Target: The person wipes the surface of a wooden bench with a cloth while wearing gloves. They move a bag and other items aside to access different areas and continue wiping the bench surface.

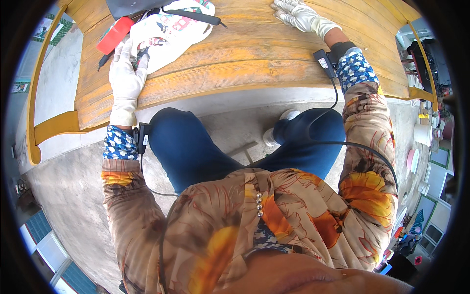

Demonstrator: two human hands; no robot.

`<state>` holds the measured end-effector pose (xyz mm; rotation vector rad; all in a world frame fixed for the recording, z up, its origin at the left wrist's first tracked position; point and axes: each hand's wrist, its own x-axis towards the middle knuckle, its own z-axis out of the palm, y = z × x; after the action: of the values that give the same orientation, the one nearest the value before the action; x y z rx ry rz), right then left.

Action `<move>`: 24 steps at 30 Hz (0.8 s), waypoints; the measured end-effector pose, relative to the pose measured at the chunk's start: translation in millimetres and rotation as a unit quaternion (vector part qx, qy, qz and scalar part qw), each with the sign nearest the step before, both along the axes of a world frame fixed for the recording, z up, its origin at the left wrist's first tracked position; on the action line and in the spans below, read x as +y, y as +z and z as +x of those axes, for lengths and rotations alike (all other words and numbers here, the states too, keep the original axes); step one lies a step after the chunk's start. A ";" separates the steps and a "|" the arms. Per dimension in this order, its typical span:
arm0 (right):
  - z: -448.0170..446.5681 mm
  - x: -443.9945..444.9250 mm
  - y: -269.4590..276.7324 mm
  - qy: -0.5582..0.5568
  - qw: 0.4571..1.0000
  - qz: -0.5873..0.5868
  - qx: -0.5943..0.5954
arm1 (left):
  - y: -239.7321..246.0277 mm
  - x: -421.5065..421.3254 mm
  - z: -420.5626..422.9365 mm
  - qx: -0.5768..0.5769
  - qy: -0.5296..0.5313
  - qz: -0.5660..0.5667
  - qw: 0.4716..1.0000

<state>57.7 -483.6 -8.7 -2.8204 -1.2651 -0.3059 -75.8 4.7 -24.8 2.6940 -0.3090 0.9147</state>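
Observation:
My left hand, in a white glove, lies at the near left side of a white plastic or cloth bag with coloured prints. Its fingertips reach a red roll, which looks like tape. Part of the bag shows between thumb and fingers; whether they grip it is unclear. A black rod-like tool with a thin tip lies across the bag. Another dark tool end sticks out beneath the roll. My right hand, also gloved, rests flat on the wooden table, holding nothing.
A black flat object lies at the table's far left, partly out of view. Black devices with cables are on both wrists; the right cable hangs past the table edge. Yellow rails flank the table. Tubs stand at the right.

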 end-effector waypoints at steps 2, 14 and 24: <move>7.1 -22.9 -3.2 -0.013 1.000 -0.005 -0.009 | 0.8 -0.3 0.1 0.002 0.002 0.007 1.000; -9.2 -173.5 -13.8 -0.237 0.970 -0.001 -0.052 | 4.1 -4.0 -1.5 0.046 -0.017 -0.064 0.997; -39.7 -263.9 -29.0 -0.474 0.857 -0.195 0.054 | 1.6 -2.4 0.4 0.040 0.029 -0.008 0.999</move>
<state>17.9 -747.5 -37.7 -3.5075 0.2263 0.1298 -75.3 2.3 -23.3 2.7303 -0.2062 0.8197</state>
